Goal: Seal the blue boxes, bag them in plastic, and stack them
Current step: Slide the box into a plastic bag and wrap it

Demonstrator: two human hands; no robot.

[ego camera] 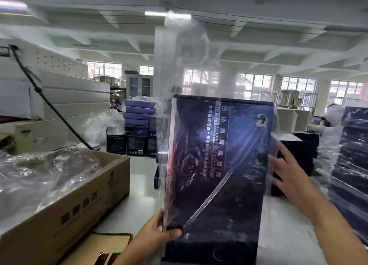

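A dark blue box (217, 165) with white print stands upright in front of me, inside a clear plastic bag (179, 55) whose loose end rises well above the box. My left hand (159, 234) grips the box's lower left corner through the plastic, thumb across the front. My right hand (288, 171) is beside the box's right edge with fingers spread and straight, blurred; whether it touches the bag I cannot tell. A stack of bagged blue boxes (350, 165) stands at the right edge.
A brown carton (75, 201) full of clear plastic bags sits at the left. More blue boxes (139, 113) are stacked in the background over small dark cartons (127, 143). A white machine with a black cable (49, 105) stands at the far left. The white table (139, 185) lies below.
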